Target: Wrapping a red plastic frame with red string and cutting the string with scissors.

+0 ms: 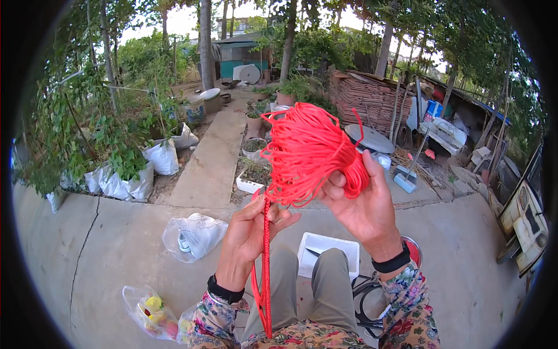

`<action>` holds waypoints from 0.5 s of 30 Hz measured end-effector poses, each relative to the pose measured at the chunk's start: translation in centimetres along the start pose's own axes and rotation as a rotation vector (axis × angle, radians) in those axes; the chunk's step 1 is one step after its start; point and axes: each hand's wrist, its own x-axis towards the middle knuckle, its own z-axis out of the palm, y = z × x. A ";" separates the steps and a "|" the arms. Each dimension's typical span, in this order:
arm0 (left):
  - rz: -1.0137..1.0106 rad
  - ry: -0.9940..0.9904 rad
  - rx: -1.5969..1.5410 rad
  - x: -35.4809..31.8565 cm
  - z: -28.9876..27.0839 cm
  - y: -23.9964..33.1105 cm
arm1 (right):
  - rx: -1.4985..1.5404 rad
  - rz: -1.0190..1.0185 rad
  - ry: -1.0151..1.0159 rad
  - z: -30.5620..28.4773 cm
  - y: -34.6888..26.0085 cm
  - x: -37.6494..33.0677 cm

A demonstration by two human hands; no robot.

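Observation:
My right hand is raised in front of me, closed around the narrow, gathered end of a bundle of red cord. The loops of the bundle fan out to the left, and one loose end sticks up above my fingers. Lower and to the left, my left hand pinches a braided red cord close to the bundle's lower edge. This braid hangs down from my fingers to my lap. Whether it joins the bundle cannot be made out, since fingers and loops cover that spot.
By my knees lies a white shallow tray with a dark, pointed object in it. Clear plastic bags rest on the concrete at left. Potted plants line a path ahead, and stacked roof tiles stand at the back right.

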 end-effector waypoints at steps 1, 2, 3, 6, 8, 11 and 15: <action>0.037 0.118 -0.040 0.6 0.3 0.1 | 0.000 0.001 0.003 -0.3 0.3 -1.1; 0.033 0.117 -0.041 1.0 -0.4 0.3 | 0.094 0.031 0.014 -0.2 0.5 -2.4; 0.033 0.062 -0.054 1.5 -1.8 0.7 | 0.192 0.068 0.016 -0.1 1.0 -3.5; 0.016 -0.080 -0.116 2.6 -3.2 0.4 | 0.164 0.056 0.423 -0.4 2.6 -7.6; -0.016 -0.173 -0.155 3.5 -3.2 -0.8 | 0.122 0.091 0.345 -2.3 3.3 -9.8; -0.027 -0.186 -0.060 3.3 -3.2 -1.4 | 0.195 0.075 0.215 -4.5 3.4 -10.2; -0.050 -0.177 -0.045 3.3 -2.4 -2.2 | 0.111 0.005 0.305 -4.3 0.5 -9.2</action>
